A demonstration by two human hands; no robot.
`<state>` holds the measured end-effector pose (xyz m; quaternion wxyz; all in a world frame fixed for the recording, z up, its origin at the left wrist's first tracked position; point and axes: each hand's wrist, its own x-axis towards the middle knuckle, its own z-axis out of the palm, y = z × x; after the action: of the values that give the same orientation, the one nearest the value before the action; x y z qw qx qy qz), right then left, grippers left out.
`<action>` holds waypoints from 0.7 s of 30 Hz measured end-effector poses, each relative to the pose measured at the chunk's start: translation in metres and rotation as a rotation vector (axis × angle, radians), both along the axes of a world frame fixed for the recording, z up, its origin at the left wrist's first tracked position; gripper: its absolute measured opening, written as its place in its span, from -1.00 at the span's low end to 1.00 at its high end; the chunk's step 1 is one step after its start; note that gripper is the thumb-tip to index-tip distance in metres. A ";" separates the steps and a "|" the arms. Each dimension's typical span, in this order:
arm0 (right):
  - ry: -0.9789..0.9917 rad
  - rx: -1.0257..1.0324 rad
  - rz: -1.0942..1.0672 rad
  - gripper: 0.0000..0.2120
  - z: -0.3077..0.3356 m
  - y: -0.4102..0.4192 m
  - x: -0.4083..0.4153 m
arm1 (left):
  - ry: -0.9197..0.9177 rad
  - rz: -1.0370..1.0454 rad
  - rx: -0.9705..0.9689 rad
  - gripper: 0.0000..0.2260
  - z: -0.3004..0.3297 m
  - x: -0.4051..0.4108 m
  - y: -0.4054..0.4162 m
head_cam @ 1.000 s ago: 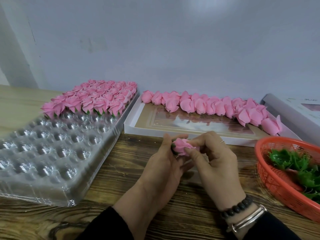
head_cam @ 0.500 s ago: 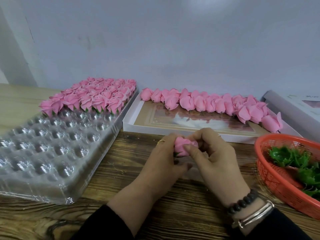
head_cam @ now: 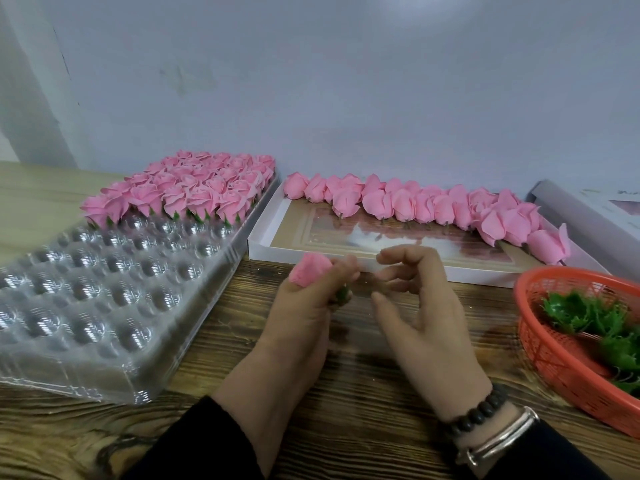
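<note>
My left hand (head_cam: 304, 317) grips a pink rose head (head_cam: 309, 268) with a green base (head_cam: 343, 293) peeking out under the fingers; the bloom points up and left. Just right of it, my right hand (head_cam: 419, 306) hovers with loosely curled fingers and holds nothing. A clear plastic tray (head_cam: 104, 292) with round pockets lies to the left; its far rows hold finished pink roses (head_cam: 194, 188). Loose pink rose heads (head_cam: 415, 202) line the back of a white box lid (head_cam: 273, 233).
An orange mesh basket (head_cam: 554, 358) with several green plastic calyxes (head_cam: 581, 313) stands at the right edge. A white box (head_cam: 588, 209) lies at the far right. Everything rests on a wooden table (head_cam: 363, 393) against a pale wall.
Both hands pinched the rose together before. Now my right hand has let go and drawn slightly right, while my left hand has swung the rose leftward.
</note>
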<state>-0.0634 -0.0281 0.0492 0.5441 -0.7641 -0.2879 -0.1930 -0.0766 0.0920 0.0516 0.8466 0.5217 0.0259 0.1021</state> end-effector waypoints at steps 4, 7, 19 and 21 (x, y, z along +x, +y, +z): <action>0.137 -0.016 0.031 -0.53 -0.009 0.013 -0.001 | 0.008 -0.061 -0.198 -0.63 -0.002 0.001 -0.006; 0.170 -0.035 -0.024 -0.58 -0.012 0.015 0.001 | 0.000 -0.135 -0.211 -0.69 -0.003 -0.002 -0.011; 0.575 0.167 0.342 -0.73 -0.003 0.007 0.002 | 0.126 -0.217 -0.257 -0.79 -0.001 0.001 -0.001; 0.502 0.064 0.263 -0.63 -0.006 0.010 0.001 | 0.146 -0.200 -0.305 -0.78 -0.001 0.001 -0.003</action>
<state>-0.0620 -0.0186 0.0429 0.6427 -0.7263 -0.2346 0.0656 -0.0759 0.0891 0.0511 0.9176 0.3935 0.0505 -0.0257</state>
